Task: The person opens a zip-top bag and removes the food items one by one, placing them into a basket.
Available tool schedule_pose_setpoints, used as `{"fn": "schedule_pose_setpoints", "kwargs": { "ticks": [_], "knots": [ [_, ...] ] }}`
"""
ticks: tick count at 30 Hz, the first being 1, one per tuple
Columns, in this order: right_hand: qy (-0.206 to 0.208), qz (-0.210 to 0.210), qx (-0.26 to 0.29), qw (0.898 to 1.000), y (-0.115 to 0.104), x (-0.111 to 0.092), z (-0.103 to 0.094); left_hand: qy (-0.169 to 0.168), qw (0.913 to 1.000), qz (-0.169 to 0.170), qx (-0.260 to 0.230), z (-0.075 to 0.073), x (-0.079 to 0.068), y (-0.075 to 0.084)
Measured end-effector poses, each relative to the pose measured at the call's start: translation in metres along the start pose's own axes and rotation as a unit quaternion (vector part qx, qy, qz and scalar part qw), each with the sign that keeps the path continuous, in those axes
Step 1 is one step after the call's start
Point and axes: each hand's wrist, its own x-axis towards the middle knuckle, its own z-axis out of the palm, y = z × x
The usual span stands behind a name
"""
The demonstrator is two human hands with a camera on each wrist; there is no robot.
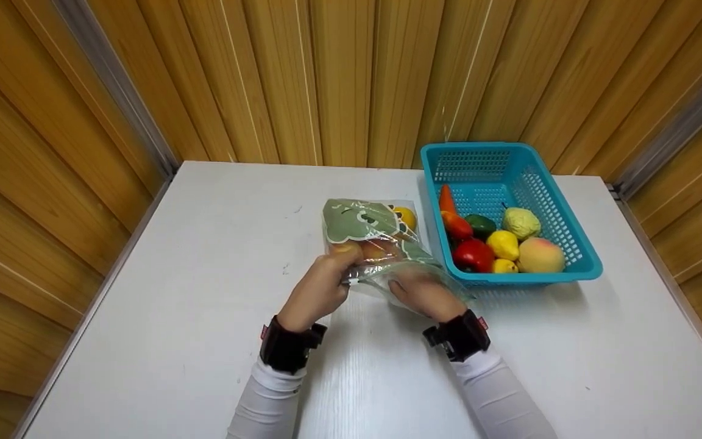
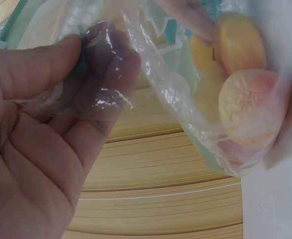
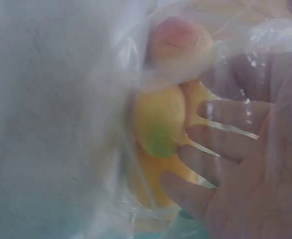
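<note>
A clear zip bag with a green cartoon print (image 1: pixel 357 221) lies on the white table, with several toy fruits inside it. My left hand (image 1: pixel 317 285) pinches the bag's rim near the white slider, thumb on one side and fingers behind the plastic. My right hand (image 1: pixel 429 296) reaches into the bag's mouth. In the right wrist view its fingers (image 3: pixel 225 142) are extended and slightly spread, beside a yellow-green mango (image 3: pixel 158 119) and a reddish peach (image 3: pixel 178 45). A wrinkled pinkish fruit (image 2: pixel 250 107) sits low in the bag in the left wrist view. Plastic blurs part of the right hand.
A blue plastic basket (image 1: pixel 576 225) stands right of the bag, holding a carrot (image 1: pixel 446 199), a red tomato (image 1: pixel 473 255), a lemon (image 1: pixel 503 245), a peach (image 1: pixel 540 255), a pale cabbage (image 1: pixel 521 223) and other produce. Wood-patterned panels (image 1: pixel 339 79) border the table.
</note>
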Motion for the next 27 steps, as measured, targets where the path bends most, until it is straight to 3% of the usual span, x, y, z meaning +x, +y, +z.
{"fn": "schedule_pose_setpoints", "kwargs": {
  "ticks": [2,7,10,18,27],
  "knots": [
    [-0.016,0.005,0.005,1.000,0.0002,0.0021,0.0010,-0.001,1.0000,-0.001,0.005,-0.0003,-0.0002,0.0004],
    [-0.070,0.077,0.025,0.994,-0.0013,0.0066,-0.0009,0.000,1.0000,0.004,0.007,-0.0005,-0.0002,0.0004],
    [-0.076,0.103,0.017,0.992,-0.0030,0.0074,-0.0022,0.003,0.9999,0.006,0.008,-0.0004,0.0001,0.0003],
    [-0.078,0.112,0.001,0.991,-0.0031,0.0082,-0.0018,-0.003,1.0000,0.008,0.002,0.0001,0.0008,0.0009],
    [-0.082,0.086,-0.039,0.992,-0.0040,0.0105,-0.0040,0.000,0.9999,0.002,0.013,-0.0009,-0.0001,0.0001]
  ]
}}
